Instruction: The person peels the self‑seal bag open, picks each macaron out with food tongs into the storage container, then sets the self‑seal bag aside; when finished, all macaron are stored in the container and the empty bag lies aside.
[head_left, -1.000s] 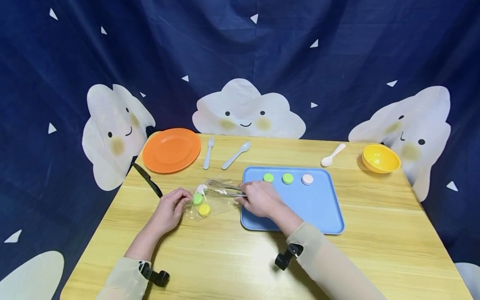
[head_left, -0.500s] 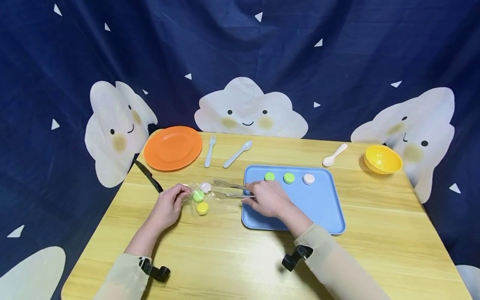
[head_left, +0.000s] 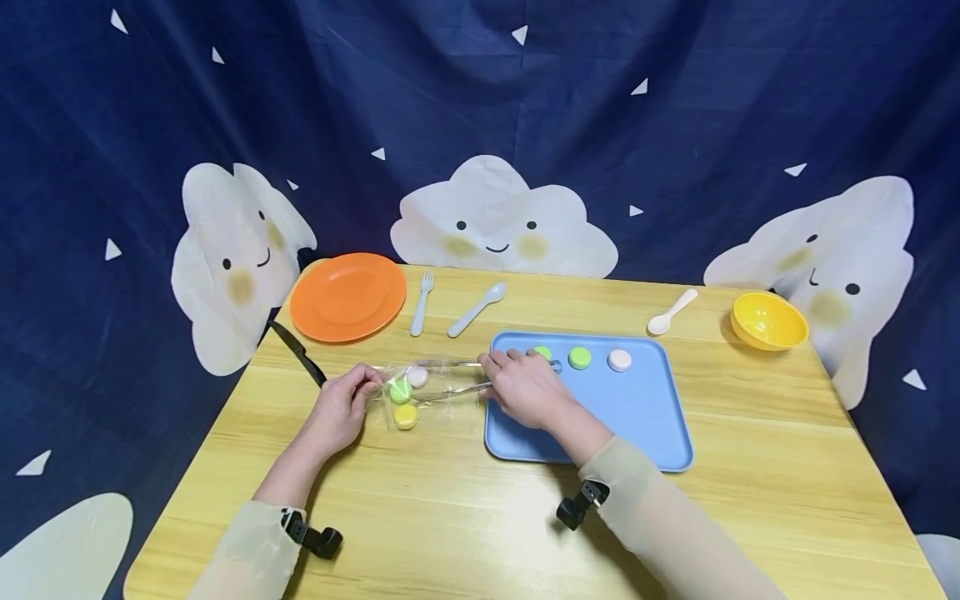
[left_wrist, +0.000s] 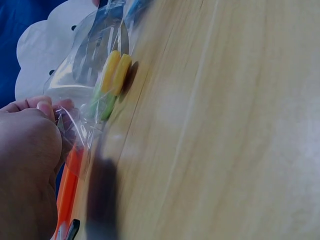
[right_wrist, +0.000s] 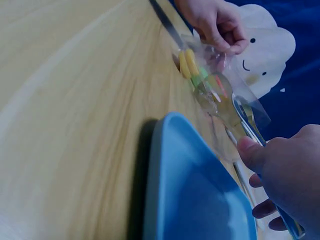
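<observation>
With its thumb and fingers my left hand (head_left: 337, 417) pinches the gathered end of a clear plastic bag (head_left: 459, 410). Inside lie a yellow macaron (head_left: 406, 417), a green macaron (head_left: 401, 390) and a pale pink macaron (head_left: 417, 377). My right hand (head_left: 525, 387) grips metal tongs (right_wrist: 245, 122) over the left edge of the blue tray (head_left: 600, 425). The tongs' arms are spread and reach into the bag's right side, one tip beyond the pale macaron and the other close to the green and yellow ones. The left wrist view shows the yellow macaron (left_wrist: 115, 72) edge-on through the film.
A green macaron (head_left: 580, 358), another partly behind the right hand, and a pale one (head_left: 619, 360) line the tray's far side. Around stand an orange plate (head_left: 348, 297), black knife (head_left: 298, 350), fork (head_left: 422, 304), grey spoon (head_left: 477, 310), white spoon (head_left: 672, 312) and yellow bowl (head_left: 768, 321).
The tongs first drew back right from the pale macaron, then moved left again with their arms spread wider. The macarons shifted slightly in the bag. My left hand keeps its pinch.
</observation>
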